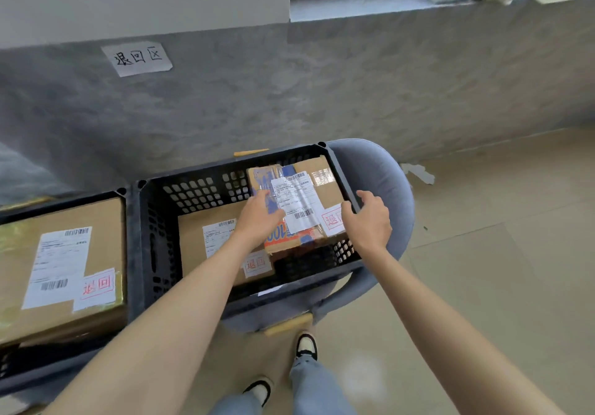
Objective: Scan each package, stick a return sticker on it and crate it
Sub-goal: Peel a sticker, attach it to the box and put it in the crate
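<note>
A black plastic crate (pixel 193 189) sits on a grey chair (pixel 380 170) in front of me. Inside, a cardboard package (pixel 322 182) with a white shipping label and a red-lettered return sticker (pixel 333 219) lies on top, tilted against the right wall. Beneath it lies a flatter cardboard box (pixel 196 237) with its own label and return sticker (pixel 256 265). My left hand (pixel 257 218) rests flat on the top package's left part. My right hand (pixel 367 218) curls round the package's right edge, by the crate's rim.
To the left stands a second dark crate (pixel 127 221) holding a large labelled box (pixel 61 269) with a return sticker. A handwritten paper sign (pixel 136 58) is taped on the grey wall behind. Tiled floor (pixel 483 253) lies to the right; my feet are below.
</note>
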Action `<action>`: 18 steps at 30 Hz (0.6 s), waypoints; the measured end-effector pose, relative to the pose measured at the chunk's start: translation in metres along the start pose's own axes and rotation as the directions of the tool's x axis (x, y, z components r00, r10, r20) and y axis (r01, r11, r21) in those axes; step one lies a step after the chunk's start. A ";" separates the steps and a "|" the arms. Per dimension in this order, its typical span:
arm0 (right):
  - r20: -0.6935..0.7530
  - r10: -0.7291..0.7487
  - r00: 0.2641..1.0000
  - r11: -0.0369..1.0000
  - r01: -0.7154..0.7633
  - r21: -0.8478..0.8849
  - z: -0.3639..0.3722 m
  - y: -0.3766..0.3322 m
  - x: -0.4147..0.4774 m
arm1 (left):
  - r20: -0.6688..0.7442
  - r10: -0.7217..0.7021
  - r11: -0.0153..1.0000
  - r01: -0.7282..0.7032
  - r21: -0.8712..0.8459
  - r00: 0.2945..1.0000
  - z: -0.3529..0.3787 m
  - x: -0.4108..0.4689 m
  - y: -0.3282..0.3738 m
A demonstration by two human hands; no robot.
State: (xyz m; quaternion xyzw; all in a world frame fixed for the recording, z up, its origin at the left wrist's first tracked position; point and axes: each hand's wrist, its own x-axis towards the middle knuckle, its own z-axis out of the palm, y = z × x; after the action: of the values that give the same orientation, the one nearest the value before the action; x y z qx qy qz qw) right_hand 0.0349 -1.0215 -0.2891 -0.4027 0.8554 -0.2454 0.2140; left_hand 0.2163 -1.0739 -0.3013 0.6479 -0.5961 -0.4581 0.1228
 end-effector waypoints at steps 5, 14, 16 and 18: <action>-0.101 0.045 0.994 0.999 -0.044 0.010 -0.022 -0.001 -0.044 | 0.133 0.199 0.924 -0.231 0.304 0.971 -0.004 -0.026 0.014; -0.291 0.202 0.935 0.974 -0.223 -0.040 -0.061 0.040 -0.143 | 0.416 0.451 0.587 -0.613 0.528 0.790 0.014 -0.081 0.034; -0.351 0.248 0.903 0.959 -0.281 -0.046 -0.077 0.053 -0.168 | 0.466 0.530 0.459 -0.702 0.545 0.709 0.022 -0.097 0.047; -0.405 0.299 0.864 0.939 -0.342 -0.037 -0.096 0.066 -0.193 | 0.510 0.601 0.331 -0.773 0.541 0.615 0.034 -0.116 0.062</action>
State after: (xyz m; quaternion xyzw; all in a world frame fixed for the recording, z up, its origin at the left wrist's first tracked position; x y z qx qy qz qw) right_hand 0.0549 -0.8078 -0.2207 -0.2083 0.9477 -0.2356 0.0537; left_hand 0.1653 -0.9737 -0.2248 0.2685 -0.9503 -0.1555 -0.0256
